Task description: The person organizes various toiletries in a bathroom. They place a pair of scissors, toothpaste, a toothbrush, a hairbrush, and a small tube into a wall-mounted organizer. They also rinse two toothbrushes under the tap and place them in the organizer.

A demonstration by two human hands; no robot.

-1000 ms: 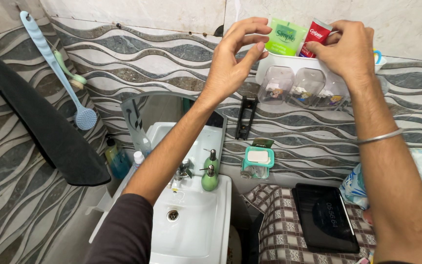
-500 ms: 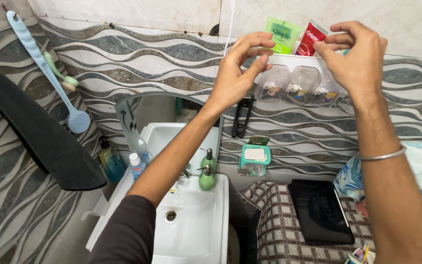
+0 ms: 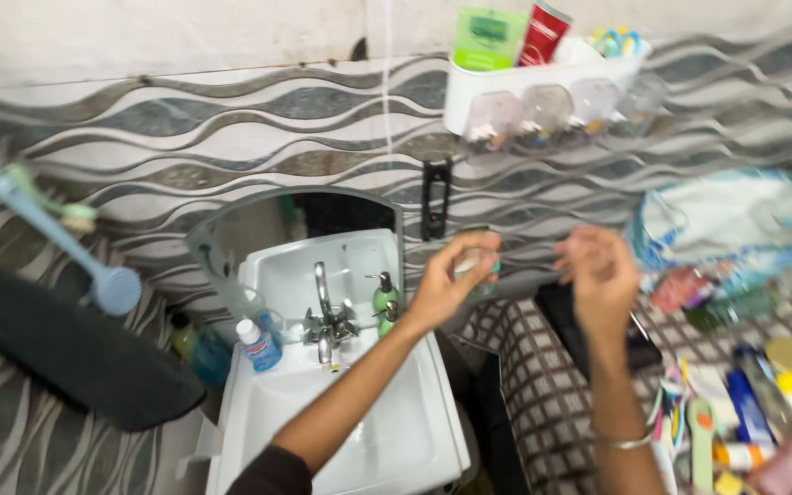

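Observation:
My left hand [image 3: 449,282] is low in front of the wall, above the back right corner of the white sink [image 3: 414,431]. Its fingers overlap a small green and white soap box [image 3: 489,266] on the wall; blur hides whether they grip it. My right hand [image 3: 599,275] hangs beside it with loosely curled fingers and nothing in it, above a black flat slab [image 3: 568,316]. High on the wall is a white organiser [image 3: 543,84] holding a green tube [image 3: 489,37] and a red tube [image 3: 543,32].
The sink has a metal tap [image 3: 325,316], a green pump bottle [image 3: 384,298] and a small blue bottle [image 3: 257,344]. A blue long-handled brush [image 3: 114,289] and a black seat lid [image 3: 66,353] are at left. Several toiletries [image 3: 753,412] and a plastic bag [image 3: 726,220] lie at right on checked cloth [image 3: 543,394].
Both hands have come down from the wall organiser to level with the soap box. The view has tilted down and right, showing more of the cluttered counter.

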